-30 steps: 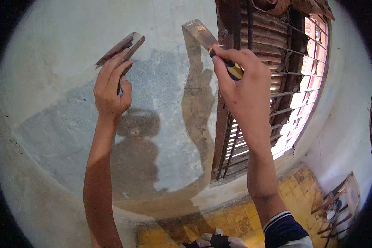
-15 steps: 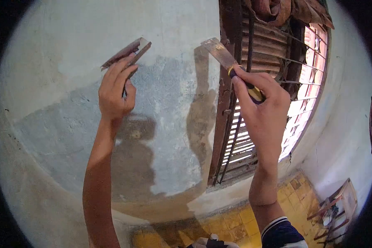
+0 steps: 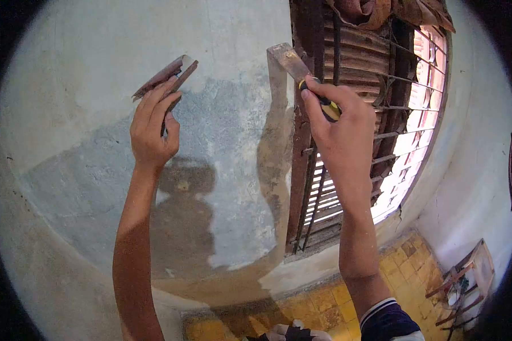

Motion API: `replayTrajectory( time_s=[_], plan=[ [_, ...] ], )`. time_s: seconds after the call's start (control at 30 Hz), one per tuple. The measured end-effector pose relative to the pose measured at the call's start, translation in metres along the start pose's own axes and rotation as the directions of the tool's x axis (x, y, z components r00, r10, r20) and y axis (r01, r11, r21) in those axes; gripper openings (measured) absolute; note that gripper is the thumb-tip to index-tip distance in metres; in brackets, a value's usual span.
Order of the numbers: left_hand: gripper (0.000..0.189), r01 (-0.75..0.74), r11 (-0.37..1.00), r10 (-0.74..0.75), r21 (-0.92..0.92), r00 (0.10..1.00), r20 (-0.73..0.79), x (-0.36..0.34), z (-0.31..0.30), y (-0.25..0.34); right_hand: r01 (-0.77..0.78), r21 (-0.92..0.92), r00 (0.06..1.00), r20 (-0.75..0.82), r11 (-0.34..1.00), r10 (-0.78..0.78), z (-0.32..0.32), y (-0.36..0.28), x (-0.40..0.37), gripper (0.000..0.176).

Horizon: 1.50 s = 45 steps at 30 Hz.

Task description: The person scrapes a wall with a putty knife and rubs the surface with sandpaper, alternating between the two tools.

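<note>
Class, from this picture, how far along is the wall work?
Partway, apparently. The pale upper wall looks covered. The right hand holds a scraper near the window frame; the left hand holds a folded piece. The uneven blue-grey patch below may be left.

Window [image 3: 407,131]: bright daylight, glare blown out | left of window: shadows on wall [image 3: 233,148] | fisheye bend, black vignetted edges
</note>
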<state>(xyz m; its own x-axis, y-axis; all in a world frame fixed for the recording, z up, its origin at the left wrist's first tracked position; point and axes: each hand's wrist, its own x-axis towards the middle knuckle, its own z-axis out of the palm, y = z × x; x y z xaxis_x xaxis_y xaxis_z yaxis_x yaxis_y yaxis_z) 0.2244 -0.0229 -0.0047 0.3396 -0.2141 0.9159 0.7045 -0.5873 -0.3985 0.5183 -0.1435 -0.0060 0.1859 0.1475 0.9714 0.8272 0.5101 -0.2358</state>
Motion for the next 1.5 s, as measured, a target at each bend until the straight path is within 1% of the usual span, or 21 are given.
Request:
replayTrajectory(
  time_s=[0.1,0.2,0.33,0.4,0.5,0.53,0.63,0.67,0.77,0.8,0.9,1.0,1.13,1.23,1.33,1.43,1.47,1.5],
  plan=[
    [0.038,-0.005,1.000,0.006,0.010,1.000,-0.016,-0.001,0.000,-0.001,-0.081,0.024,0.996,0.052,0.996,0.079,-0.018,-0.010,-0.007,0.016],
    [0.038,-0.002,1.000,0.002,0.019,1.000,-0.021,0.002,-0.001,0.000,-0.001,-0.060,1.000,-0.006,0.998,0.001,0.002,0.000,-0.004,0.017],
    [0.037,0.029,1.000,-0.029,-0.007,0.999,0.019,0.000,-0.003,0.002,-0.019,-0.014,1.000,0.015,1.000,0.020,-0.008,-0.002,0.000,0.018],
    [0.037,0.002,1.000,-0.002,0.016,1.000,0.008,-0.003,-0.002,0.000,-0.037,-0.001,0.999,0.027,0.999,0.037,-0.015,-0.005,-0.003,0.018],
    [0.037,-0.011,1.000,0.011,0.009,1.000,-0.009,0.004,0.000,-0.002,0.018,-0.024,0.999,-0.037,1.000,-0.019,0.019,0.012,0.003,0.017],
    [0.037,0.004,1.000,-0.004,-0.003,1.000,0.003,0.001,-0.002,0.000,0.089,0.034,0.988,-0.131,0.995,-0.084,0.034,0.015,0.006,0.017],
    [0.037,0.005,0.999,-0.005,-0.032,1.000,0.002,0.001,-0.003,0.000,-0.045,0.024,0.998,-0.043,0.999,0.046,0.005,-0.011,-0.003,0.016],
    [0.038,-0.003,1.000,0.003,-0.020,1.000,-0.001,0.002,-0.002,0.000,-0.018,0.011,0.999,-0.034,1.000,0.019,-0.006,-0.016,-0.006,0.018],
    [0.040,0.004,1.000,-0.004,-0.006,1.000,-0.014,0.003,-0.002,0.001,-0.050,-0.047,0.999,-0.017,0.998,0.049,-0.017,-0.022,-0.010,0.018],
    [0.040,0.004,1.000,-0.004,-0.004,1.000,-0.017,0.004,-0.002,0.000,-0.005,-0.078,0.999,0.039,0.997,0.008,-0.004,-0.014,-0.004,0.019],
    [0.040,0.006,1.000,-0.006,-0.002,1.000,-0.006,0.004,-0.003,0.001,-0.055,-0.033,0.997,0.051,0.998,0.057,-0.007,-0.014,0.001,0.018],
    [0.039,0.000,1.000,0.000,0.008,1.000,0.002,0.001,-0.003,0.001,-0.048,-0.023,0.996,0.073,0.999,0.050,-0.016,-0.016,-0.002,0.018],
    [0.038,-0.005,1.000,0.005,0.009,1.000,-0.020,0.002,-0.002,-0.002,0.007,-0.059,0.999,0.035,0.998,-0.005,-0.001,-0.009,-0.001,0.018],
    [0.038,0.002,1.000,-0.002,0.004,1.000,-0.009,0.003,-0.002,0.001,-0.055,0.005,0.997,0.057,0.998,0.055,-0.002,-0.013,-0.001,0.018],
    [0.039,0.011,1.000,-0.011,-0.014,1.000,0.006,0.002,-0.003,0.002,-0.016,-0.057,0.998,0.058,0.998,0.019,-0.013,-0.015,-0.008,0.018],
    [0.040,0.005,1.000,-0.005,-0.024,1.000,0.011,0.001,-0.002,-0.002,-0.060,-0.038,0.997,0.055,0.997,0.062,-0.017,-0.030,-0.009,0.019],
    [0.040,0.004,1.000,-0.003,-0.026,1.000,0.014,0.000,-0.001,-0.002,0.026,-0.043,1.000,0.018,0.999,-0.025,0.003,-0.016,-0.007,0.019],
    [0.040,0.009,0.999,-0.008,-0.037,1.000,0.015,0.000,-0.001,-0.002,0.009,-0.048,1.000,0.025,0.999,-0.008,0.003,-0.015,-0.005,0.019]
  ],
)
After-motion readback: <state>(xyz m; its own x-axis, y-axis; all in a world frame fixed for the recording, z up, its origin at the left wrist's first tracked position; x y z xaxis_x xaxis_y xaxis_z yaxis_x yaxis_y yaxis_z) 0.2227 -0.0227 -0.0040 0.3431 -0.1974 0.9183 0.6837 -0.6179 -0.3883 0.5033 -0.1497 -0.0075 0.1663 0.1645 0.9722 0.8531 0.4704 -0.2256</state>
